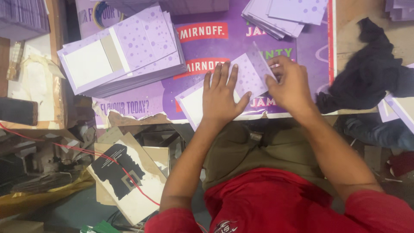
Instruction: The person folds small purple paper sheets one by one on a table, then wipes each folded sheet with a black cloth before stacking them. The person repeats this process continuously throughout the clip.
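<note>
Left hand: the left hand point(222, 92) lies flat, palm down, fingers spread and straight, pressing on a lilac dotted card point(224, 88); it grips nothing.
Right hand: the right hand point(291, 84) is curled, its fingertips pinching the raised flap point(263, 58) of the same card at the card's far right edge.
Card: it lies on the purple printed sheet point(215, 47) that covers the desk, under the left hand and just left of the right hand; its white panel shows near the left wrist.
Flap: tilted up from the card, between the two hands and held by the right one.
Big stack: a stack of like cards point(123, 49) sits well to the left of the left hand, a white panel on top.
Far stack: another fanned stack point(284, 15) lies beyond the right hand.
Cloth: a dark cloth point(368, 71) is bunched just right of the right hand.
Below the desk: a cardboard piece point(125, 177) with a black patch lies near the left elbow.
</note>
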